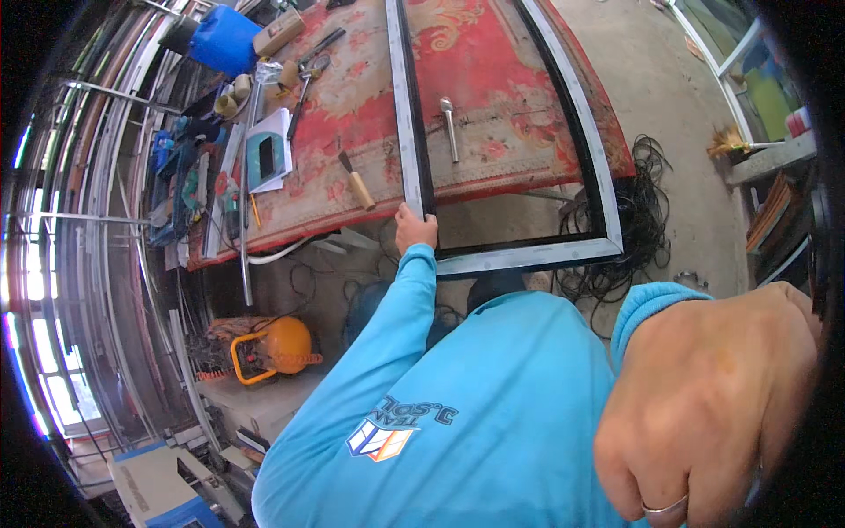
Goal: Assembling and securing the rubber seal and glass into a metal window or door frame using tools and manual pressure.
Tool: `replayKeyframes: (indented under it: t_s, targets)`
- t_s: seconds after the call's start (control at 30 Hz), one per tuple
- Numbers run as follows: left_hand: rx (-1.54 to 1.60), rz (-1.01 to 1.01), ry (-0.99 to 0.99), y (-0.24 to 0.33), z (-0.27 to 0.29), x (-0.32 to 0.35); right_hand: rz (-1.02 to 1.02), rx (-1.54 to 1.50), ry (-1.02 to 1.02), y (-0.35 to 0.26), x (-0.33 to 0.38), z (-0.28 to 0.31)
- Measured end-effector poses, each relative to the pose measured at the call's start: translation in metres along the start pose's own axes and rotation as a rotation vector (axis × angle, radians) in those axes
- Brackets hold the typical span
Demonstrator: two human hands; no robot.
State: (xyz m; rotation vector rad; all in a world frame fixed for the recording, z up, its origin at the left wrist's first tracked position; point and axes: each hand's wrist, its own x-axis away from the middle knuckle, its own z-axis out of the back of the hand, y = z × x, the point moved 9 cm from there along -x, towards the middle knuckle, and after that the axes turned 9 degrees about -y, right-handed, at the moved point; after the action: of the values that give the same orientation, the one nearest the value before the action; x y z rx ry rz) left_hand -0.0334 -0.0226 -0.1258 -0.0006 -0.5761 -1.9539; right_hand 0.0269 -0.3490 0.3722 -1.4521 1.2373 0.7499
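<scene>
- Worktop (493, 132), upper middle of the frame: covered by a worn red patterned carpet, carrying most of a large grey-and-black metal frame (528, 255).
- Frame's near corner and bottom rail hanging past the worktop's front edge, over the concrete floor (669, 114); only the long rails resting on the carpet.
- Left hand (415, 231), centre of the frame: closed around the lower end of the frame's left rail, right at the worktop edge, blue sleeve stretched out to it.
- Right hand (713, 405), lower right, very close to the lens: curled into a loose fist, ring on one finger; whether anything sits inside, cannot tell.
- Likely trouble: with a single-handed hold on one rail and so much overhang, frame apt to tip, twist or slide off the front edge if pulled further; corner joint could rack under its own weight.
- Tangle of black cable (638, 229) on the floor right under the overhanging corner: liable to snag the frame or a foot.
- Orange compressor (277, 345), lower left, beneath the worktop, with hose loops nearby: more to trip over.
- Blue jug (224, 37), upper left, at the worktop's far corner.
- Silver handle (450, 128) lying loose inside the frame opening; could be swept off by a sliding rail.
- Wooden-handled chisel (356, 180) just left of the held rail, close to the gripping fingers: risk of being knocked off.
</scene>
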Motion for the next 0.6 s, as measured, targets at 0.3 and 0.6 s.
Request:
replayKeyframes:
  t_s: [0.3, 0.6]
  targets:
    - [0.0, 0.009, 0.0, -0.0008, 0.0032, 0.0029, 0.002, -0.028, -0.006, 0.0029, 0.0016, 0.0026]
    - [0.02, 0.005, -0.005, 0.0006, -0.001, 0.0022, -0.024, -0.007, 0.013, 0.0072, 0.0018, 0.0025]
